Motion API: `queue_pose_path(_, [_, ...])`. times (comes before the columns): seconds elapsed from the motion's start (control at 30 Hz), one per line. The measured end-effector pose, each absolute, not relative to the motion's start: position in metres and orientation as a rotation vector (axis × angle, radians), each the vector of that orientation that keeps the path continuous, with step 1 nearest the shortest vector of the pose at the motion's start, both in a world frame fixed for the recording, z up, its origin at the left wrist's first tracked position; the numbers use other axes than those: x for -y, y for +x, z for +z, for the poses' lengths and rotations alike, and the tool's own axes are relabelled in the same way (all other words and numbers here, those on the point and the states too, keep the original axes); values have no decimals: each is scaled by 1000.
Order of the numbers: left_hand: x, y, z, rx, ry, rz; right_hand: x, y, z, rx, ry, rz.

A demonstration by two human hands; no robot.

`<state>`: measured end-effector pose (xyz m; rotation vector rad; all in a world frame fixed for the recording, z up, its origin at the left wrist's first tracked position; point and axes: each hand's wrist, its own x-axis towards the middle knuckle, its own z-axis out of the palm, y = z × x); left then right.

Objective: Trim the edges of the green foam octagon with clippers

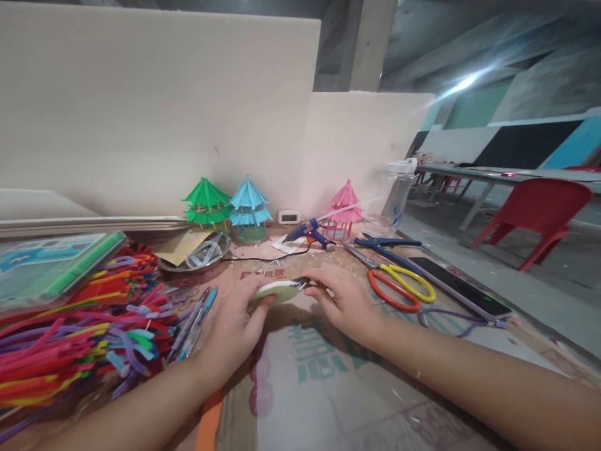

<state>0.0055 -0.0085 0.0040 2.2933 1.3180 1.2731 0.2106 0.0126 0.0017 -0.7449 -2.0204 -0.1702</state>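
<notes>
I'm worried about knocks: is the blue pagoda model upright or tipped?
Upright: the blue pagoda model stands, its pointed roof uppermost.

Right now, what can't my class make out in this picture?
All in the head view:
Disc: one end, covered by the left hand.
Dark bit at the right hand: too blurred to name.
Clock: digits too small and blurred to read.
Green pavilion: base, hidden by the dish and its contents.
Box: left end, cut off by the left edge.
</notes>
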Motion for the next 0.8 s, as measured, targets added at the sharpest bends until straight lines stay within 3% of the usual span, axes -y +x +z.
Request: queue_pose_path(0.8, [6,4,3,-1250,2326,1253,-13,212,5,2073,-745,-175])
